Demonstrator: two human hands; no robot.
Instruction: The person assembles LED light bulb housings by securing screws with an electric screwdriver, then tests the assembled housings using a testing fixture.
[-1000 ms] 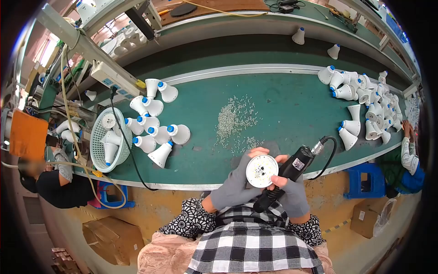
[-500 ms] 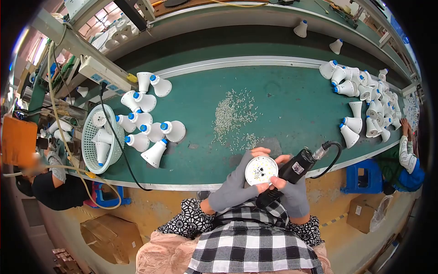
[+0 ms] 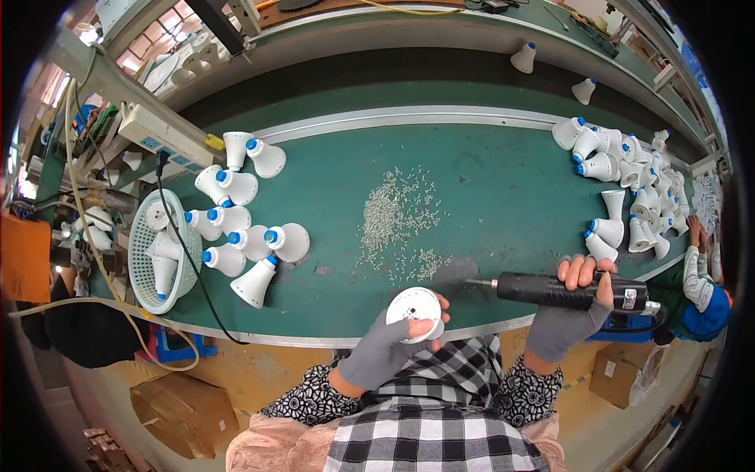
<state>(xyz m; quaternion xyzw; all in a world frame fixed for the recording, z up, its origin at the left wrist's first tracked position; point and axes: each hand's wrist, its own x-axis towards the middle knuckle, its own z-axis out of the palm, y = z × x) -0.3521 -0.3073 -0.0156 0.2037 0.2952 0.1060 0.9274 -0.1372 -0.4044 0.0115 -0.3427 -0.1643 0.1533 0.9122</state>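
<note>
Fingers of my left hand (image 3: 397, 338) are wrapped round a white bulb housing (image 3: 414, 308), its round face with small dark parts turned up. To the right, my right hand (image 3: 576, 303) grips a black electric screwdriver (image 3: 539, 289). Its thin metal bit points left, apart from the housing and over the bench. Both hands wear grey fingerless gloves. Beyond them, a pile of small screws (image 3: 383, 220) lies scattered on the green bench (image 3: 487, 189).
White bulb housings with blue ends stand at left (image 3: 255, 282) and in a heap at right (image 3: 633, 169). A pale green basket (image 3: 140, 267) holds several more. A black cable (image 3: 189, 259) crosses the left side. Another person's hand (image 3: 695, 230) rests at the far right.
My right hand has swung the screwdriver away to the right, its bit now pointing left. My left hand has moved slightly left and down with the housing, no longer touched by the right.
</note>
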